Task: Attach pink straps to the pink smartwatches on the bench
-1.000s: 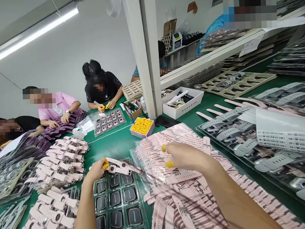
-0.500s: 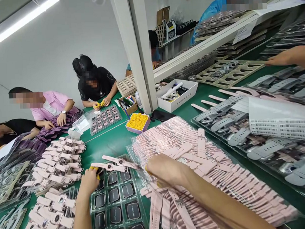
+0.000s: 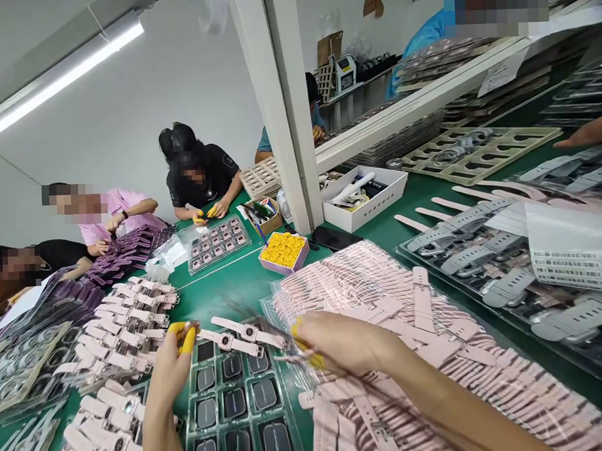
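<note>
Pink rubbery straps, flat and slotted, lay heaped under clear plastic across the right half of your green worktop. Your right hand, with yellow finger cots on its tips, was curled over the near edge of that heap, its fingertips pinched at the end of a pink watch; how firm the grip was, I could not tell. That watch lay just above the tray, its square face up and its straps stretched out flat. A second pink watch lay just beside it. Your left hand was held raised over the tray's left edge, its yellow-capped fingers pinched together near the end of that second watch; whether they touched it was not clear.

The tray was dark and gridded, each pocket holding a square black watch body with a glossy face. Left of it, finished pink watches were stacked in overlapping rows. Beyond your hands stood a small box of yellow cots, a white box of odds and ends, and a white post rising from the worktop. Grey straps filled trays on the right.

Other people sat along the far left side, hands busy over purple straps and another tray. White walls and a strip light closed the room.
</note>
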A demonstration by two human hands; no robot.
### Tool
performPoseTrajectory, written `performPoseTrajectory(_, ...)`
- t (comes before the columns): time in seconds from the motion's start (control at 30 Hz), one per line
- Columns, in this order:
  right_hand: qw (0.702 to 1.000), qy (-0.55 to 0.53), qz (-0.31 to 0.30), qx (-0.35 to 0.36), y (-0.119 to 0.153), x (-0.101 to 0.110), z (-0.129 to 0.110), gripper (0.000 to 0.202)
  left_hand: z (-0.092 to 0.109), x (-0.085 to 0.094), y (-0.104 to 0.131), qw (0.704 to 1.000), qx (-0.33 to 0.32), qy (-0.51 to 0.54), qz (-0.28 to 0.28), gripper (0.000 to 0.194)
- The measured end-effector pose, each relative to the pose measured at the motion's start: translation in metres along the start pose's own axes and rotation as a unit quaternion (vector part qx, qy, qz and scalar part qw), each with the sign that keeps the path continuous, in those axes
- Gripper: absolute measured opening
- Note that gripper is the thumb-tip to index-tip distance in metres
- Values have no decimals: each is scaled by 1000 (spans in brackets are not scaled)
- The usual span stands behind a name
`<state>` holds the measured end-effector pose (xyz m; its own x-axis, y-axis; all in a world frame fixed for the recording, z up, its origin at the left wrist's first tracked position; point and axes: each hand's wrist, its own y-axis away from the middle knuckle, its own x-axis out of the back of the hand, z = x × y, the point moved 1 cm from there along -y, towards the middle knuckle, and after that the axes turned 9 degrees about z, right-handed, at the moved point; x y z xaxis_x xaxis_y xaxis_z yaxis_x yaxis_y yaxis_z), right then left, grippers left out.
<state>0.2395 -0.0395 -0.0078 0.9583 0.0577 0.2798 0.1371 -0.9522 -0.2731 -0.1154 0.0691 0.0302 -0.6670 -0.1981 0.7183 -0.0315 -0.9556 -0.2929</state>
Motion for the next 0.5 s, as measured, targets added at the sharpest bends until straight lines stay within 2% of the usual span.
performPoseTrajectory(0.07, 999, 2, -39, -22, -9, 4, -16, 22, 34, -11, 3, 988, 8, 151, -29, 30)
performPoseTrajectory(0.13, 992, -112, -28, -54, -18, -2, -25, 25, 68, -31, 9, 963, 6, 265, -47, 36)
performPoseTrajectory(0.23, 937, -330, 23, -115, -24, -25, -20, 41, 100, -68, 20, 931, -5, 357, -80, 33)
performPoseTrajectory(0.3, 905, -394, 22, -157, -25, -43, -10, 51, 106, -90, 27, 922, -26, 368, -117, 28)
performPoseTrajectory(0.33, 902, -395, 22, -174, -24, -51, -5, 54, 105, -98, 29, 921, -48, 362, -134, 28)
performPoseTrajectory(0.4, 906, -375, 22, -194, -22, -61, 0, 59, 100, -108, 33, 923, -111, 332, -159, 30)
performPoseTrajectory(0.5, 918, -341, 26, -198, -18, -65, 0, 62, 91, -111, 35, 922, -201, 279, -177, 42)
